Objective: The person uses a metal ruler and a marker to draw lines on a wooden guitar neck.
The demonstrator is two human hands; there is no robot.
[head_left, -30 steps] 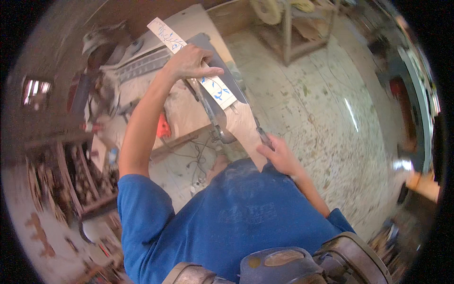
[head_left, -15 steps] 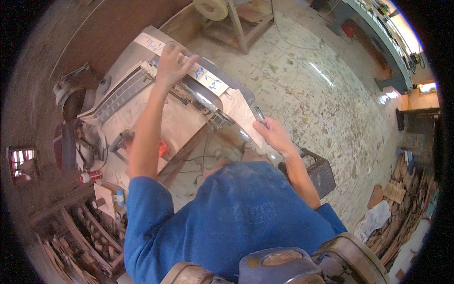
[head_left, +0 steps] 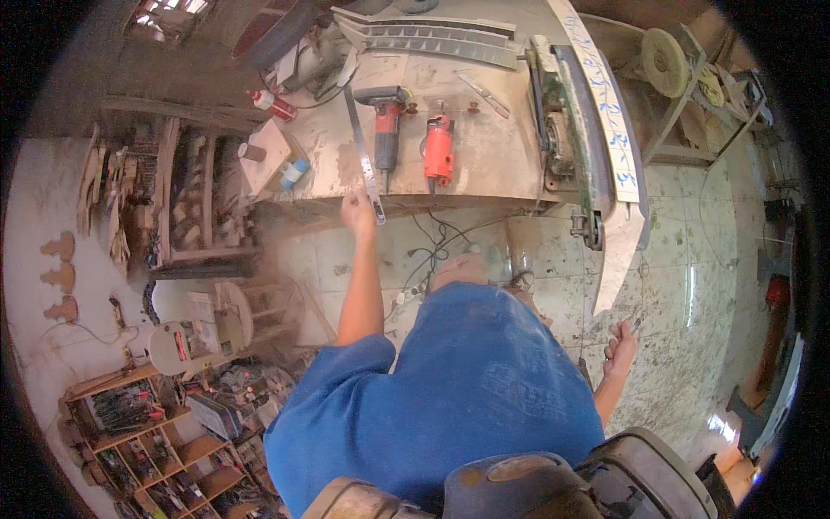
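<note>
Left: open wooden shelving (head_left: 186, 195) stuffed with wood offcuts. Left hand (head_left: 356, 210) raised at workbench (head_left: 493, 156) edge, touching lower end of long steel ruler (head_left: 361, 156); grip unclear. Ruler flat, thin, lies beside red angle grinder (head_left: 385, 121) and red router (head_left: 439, 147). Right hand (head_left: 621, 344) low, fingers curled around small dark object, indistinct.

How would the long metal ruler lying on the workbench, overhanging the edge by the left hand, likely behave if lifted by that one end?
The metal ruler looks thin and narrow, so it would probably flex and sag. Its end overhangs the workbench edge by the left hand, so it should lift easily. Its smooth, dusty surface may slip.
</note>
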